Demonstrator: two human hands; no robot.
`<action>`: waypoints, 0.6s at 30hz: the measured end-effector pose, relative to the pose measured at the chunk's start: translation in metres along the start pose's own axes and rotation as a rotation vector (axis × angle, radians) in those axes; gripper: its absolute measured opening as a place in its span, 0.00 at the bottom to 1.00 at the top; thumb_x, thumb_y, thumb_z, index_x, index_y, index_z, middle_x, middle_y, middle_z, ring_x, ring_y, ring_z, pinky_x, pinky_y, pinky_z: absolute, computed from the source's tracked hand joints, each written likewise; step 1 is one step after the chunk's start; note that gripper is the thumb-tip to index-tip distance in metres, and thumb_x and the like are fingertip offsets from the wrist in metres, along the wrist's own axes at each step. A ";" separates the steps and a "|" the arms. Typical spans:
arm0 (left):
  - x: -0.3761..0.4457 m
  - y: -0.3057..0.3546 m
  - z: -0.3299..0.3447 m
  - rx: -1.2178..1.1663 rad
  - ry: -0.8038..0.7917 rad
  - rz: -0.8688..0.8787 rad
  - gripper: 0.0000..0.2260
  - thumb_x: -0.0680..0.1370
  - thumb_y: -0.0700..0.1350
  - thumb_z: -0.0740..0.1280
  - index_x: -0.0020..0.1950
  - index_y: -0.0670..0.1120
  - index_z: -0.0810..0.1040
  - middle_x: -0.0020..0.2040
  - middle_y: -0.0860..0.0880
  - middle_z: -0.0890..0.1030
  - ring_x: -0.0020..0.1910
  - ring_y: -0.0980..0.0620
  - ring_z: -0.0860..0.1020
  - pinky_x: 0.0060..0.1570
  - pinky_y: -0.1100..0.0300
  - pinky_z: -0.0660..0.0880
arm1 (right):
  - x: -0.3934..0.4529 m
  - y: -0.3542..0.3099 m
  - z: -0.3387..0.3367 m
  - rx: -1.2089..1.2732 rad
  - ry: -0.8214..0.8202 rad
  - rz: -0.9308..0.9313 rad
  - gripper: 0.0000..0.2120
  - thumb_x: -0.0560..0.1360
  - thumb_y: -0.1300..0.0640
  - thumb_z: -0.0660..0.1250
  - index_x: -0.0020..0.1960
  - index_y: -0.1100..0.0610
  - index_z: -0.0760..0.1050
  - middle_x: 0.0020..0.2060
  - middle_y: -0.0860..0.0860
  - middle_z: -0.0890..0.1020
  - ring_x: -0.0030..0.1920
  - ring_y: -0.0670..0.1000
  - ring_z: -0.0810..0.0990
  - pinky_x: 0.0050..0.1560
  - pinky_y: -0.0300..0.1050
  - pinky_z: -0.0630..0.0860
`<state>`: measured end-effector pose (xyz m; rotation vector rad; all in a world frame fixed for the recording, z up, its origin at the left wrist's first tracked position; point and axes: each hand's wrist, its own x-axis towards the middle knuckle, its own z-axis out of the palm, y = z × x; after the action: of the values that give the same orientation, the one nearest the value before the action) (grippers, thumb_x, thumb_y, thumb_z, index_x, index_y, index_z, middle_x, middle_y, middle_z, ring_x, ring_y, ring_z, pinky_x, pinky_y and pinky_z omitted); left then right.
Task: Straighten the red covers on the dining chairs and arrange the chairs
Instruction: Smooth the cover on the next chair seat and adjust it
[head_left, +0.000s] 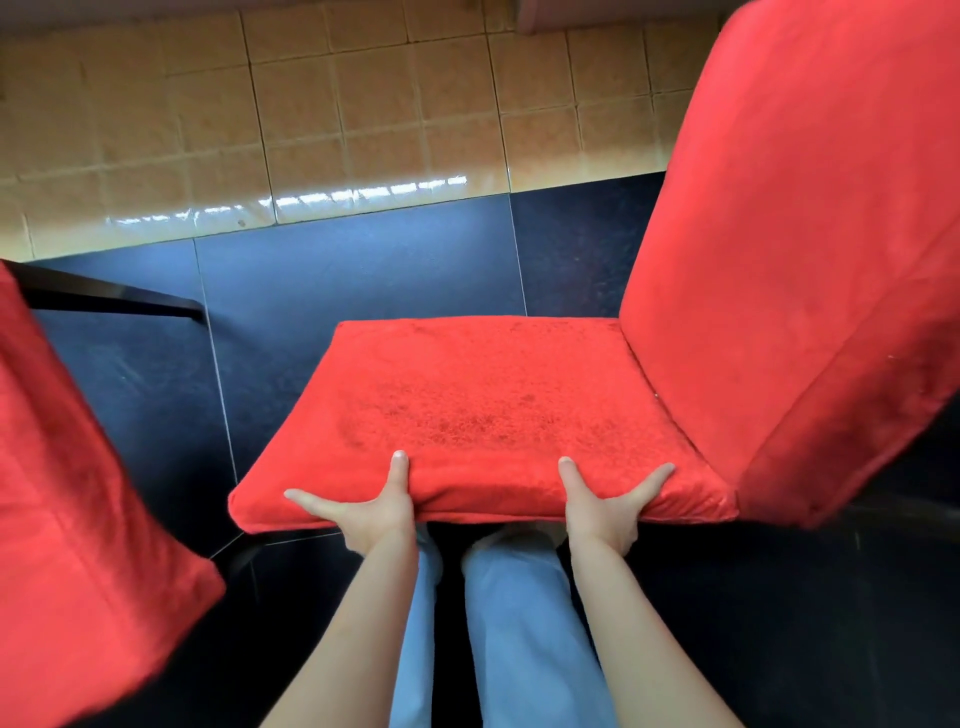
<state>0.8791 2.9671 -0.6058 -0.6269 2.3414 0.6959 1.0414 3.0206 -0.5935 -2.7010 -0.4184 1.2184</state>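
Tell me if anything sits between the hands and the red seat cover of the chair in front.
Nothing visible does. The left hand and the right hand already hold the near edge of the red seat cover, thumbs on top, with nothing lying on the seat between them.

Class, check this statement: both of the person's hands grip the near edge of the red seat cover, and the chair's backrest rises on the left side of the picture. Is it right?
Not quite. The head view shows the left hand and right hand gripping the near edge of the red seat cover, but the backrest rises on the right side of the picture, not the left.
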 end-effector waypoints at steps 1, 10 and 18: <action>0.000 0.002 -0.001 0.012 -0.034 0.013 0.58 0.64 0.56 0.80 0.76 0.64 0.36 0.68 0.36 0.72 0.64 0.37 0.74 0.67 0.47 0.68 | -0.001 -0.004 -0.001 -0.002 -0.011 -0.009 0.58 0.65 0.45 0.78 0.75 0.34 0.36 0.58 0.68 0.77 0.58 0.66 0.77 0.62 0.54 0.71; -0.005 0.044 0.007 0.016 -0.177 0.105 0.63 0.62 0.57 0.80 0.72 0.65 0.27 0.69 0.37 0.70 0.63 0.40 0.74 0.63 0.43 0.72 | -0.005 -0.053 -0.001 -0.015 -0.087 -0.062 0.59 0.64 0.40 0.77 0.70 0.28 0.30 0.61 0.66 0.72 0.50 0.64 0.79 0.58 0.60 0.76; -0.017 0.088 0.030 0.013 -0.091 0.148 0.60 0.64 0.57 0.79 0.75 0.63 0.32 0.66 0.34 0.73 0.62 0.38 0.75 0.66 0.50 0.67 | 0.001 -0.105 0.012 -0.031 -0.081 -0.055 0.57 0.67 0.43 0.75 0.70 0.29 0.29 0.58 0.66 0.66 0.39 0.61 0.76 0.54 0.63 0.77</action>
<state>0.8523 3.0559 -0.5862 -0.4107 2.3219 0.7580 1.0129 3.1207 -0.5761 -2.6543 -0.5229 1.3197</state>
